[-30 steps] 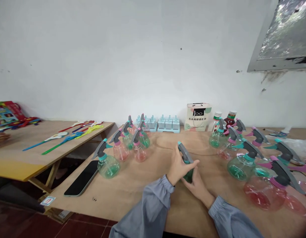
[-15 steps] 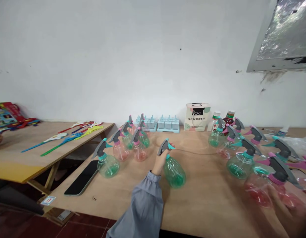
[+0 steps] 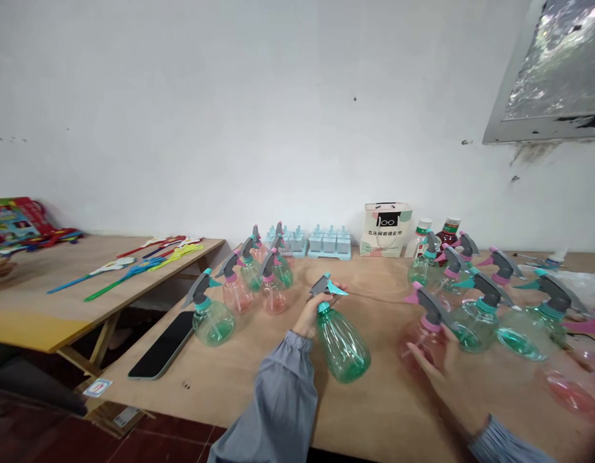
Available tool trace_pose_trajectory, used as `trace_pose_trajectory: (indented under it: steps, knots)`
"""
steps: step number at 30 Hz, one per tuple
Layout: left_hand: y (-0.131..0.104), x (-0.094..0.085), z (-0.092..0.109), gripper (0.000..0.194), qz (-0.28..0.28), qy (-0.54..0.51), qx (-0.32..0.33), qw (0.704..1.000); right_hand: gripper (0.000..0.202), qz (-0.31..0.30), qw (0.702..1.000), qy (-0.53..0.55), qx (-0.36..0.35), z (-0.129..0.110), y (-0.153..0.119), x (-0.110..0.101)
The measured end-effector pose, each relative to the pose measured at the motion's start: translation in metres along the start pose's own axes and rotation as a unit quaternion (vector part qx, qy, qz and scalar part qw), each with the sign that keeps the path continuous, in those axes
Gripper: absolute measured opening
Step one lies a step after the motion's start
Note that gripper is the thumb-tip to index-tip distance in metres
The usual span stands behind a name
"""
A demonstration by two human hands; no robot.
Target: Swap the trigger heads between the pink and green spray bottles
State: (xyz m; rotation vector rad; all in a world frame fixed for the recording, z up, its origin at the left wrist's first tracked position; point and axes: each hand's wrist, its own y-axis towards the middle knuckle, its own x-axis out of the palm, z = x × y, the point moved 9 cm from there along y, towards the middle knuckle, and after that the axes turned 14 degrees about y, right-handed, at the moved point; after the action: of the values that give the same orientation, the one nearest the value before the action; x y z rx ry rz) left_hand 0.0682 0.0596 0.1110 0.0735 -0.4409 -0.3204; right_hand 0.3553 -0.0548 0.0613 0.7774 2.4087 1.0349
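My left hand (image 3: 311, 316) is closed round the grey and teal spray head of a green spray bottle (image 3: 344, 347), which leans with its base toward the right. On the right, my right hand (image 3: 439, 370) grips the body of a pink spray bottle (image 3: 419, 341) with a grey and pink head; motion blurs it a little. Just beyond that hand stands a green spray bottle (image 3: 471, 325), with another green spray bottle (image 3: 526, 334) further right. Left of my left hand, several spray bottles stand in a group, among them a pink one (image 3: 274, 297) and a green one (image 3: 214, 323).
A black phone (image 3: 162, 347) lies at the table's left edge. Pale blue ice-pop moulds (image 3: 329, 243), a paper bag (image 3: 385, 231) and two labelled bottles (image 3: 449, 233) line the wall. Colourful hand-shaped sticks (image 3: 126, 278) lie on the neighbouring left table.
My right hand has brought the pink spray bottle leftward from the group at right. The green spray bottle in my left hand has tilted more, its base swinging right.
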Motion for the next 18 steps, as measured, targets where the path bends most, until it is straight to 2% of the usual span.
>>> trace_pose_trajectory:
  steps: [3,6,9,13,18]
  knots:
    - [0.000,0.003,0.000,0.033,-0.021,-0.014,0.006,1.000,0.077,-0.058,0.997,0.041,0.032,0.005,0.023,0.054]
    - [0.000,0.003,-0.001,0.031,-0.022,-0.027,0.004,0.999,0.085,-0.054,0.995,0.069,0.044,0.009,0.038,0.081]
    - [-0.001,0.003,-0.002,0.026,-0.017,-0.033,0.007,0.999,0.092,-0.042,0.996,0.069,0.030,0.011,0.039,0.088]
    - [-0.002,0.007,-0.004,0.027,-0.023,-0.029,0.005,0.999,0.101,-0.031,0.997,0.070,0.033,0.016,0.031,0.082]
    - [-0.002,0.009,-0.007,0.031,-0.024,-0.015,0.008,1.000,0.099,-0.027,0.994,0.093,0.056,0.025,0.029,0.078]
